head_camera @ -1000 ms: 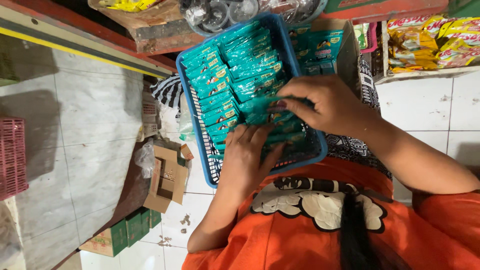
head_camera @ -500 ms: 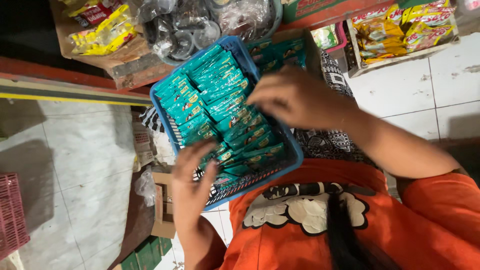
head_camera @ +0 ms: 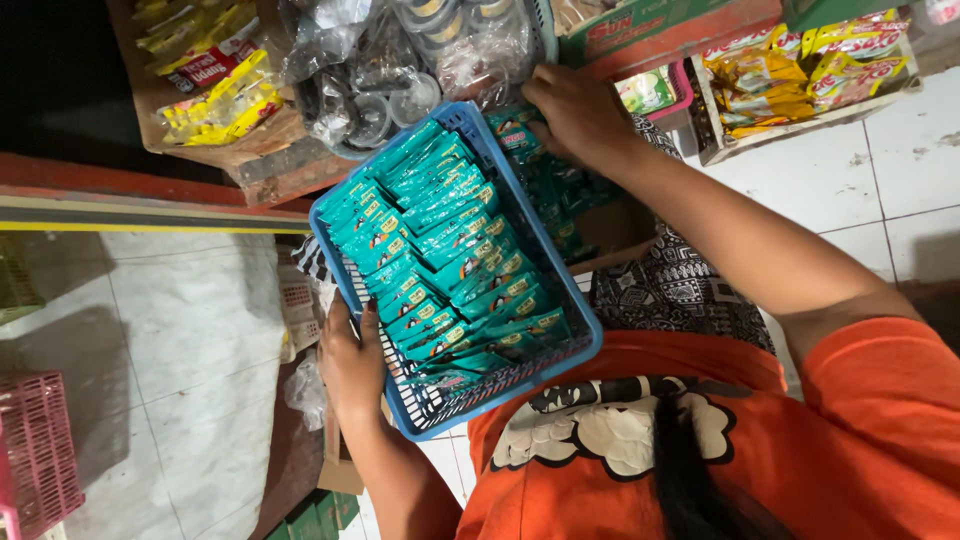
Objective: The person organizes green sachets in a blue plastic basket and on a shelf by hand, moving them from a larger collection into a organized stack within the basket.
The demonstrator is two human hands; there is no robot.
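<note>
We see a blue plastic basket [head_camera: 560,300] in the middle of the view, and we use it as our landmark for all places. It is filled with rows of teal sachets [head_camera: 440,250] that stand on edge, closely packed, from the far end of the basket down to its near end. The left hand [head_camera: 350,365] is at the near left corner of the basket, with the palm against the outside wall; the fingers are curled around the wall and the bottom edge, so this hand grips the basket and carries it. The right hand [head_camera: 578,112] is beyond the far right corner of the basket, just outside its rim. Its fingers are bent and closed on a few teal sachets [head_camera: 515,130] from a loose pile of the same sachets [head_camera: 565,205] that lies just beside the right wall of the basket, in what looks like a brown carton. Above the far end of the basket there is a clear plastic bag with round dark lids [head_camera: 390,70], touching or nearly touching the rim; we cannot tell which. To the far left of the basket stands a cardboard tray with yellow packets [head_camera: 215,85]. To the far right of it there is a box with yellow and green snack packets [head_camera: 790,75] on the white tiled floor [head_camera: 870,200]. Well apart, to the near left of the basket, a pink crate [head_camera: 40,450] stands at the edge of the view. Below the basket we see the orange shirt [head_camera: 860,440] of the person.
</note>
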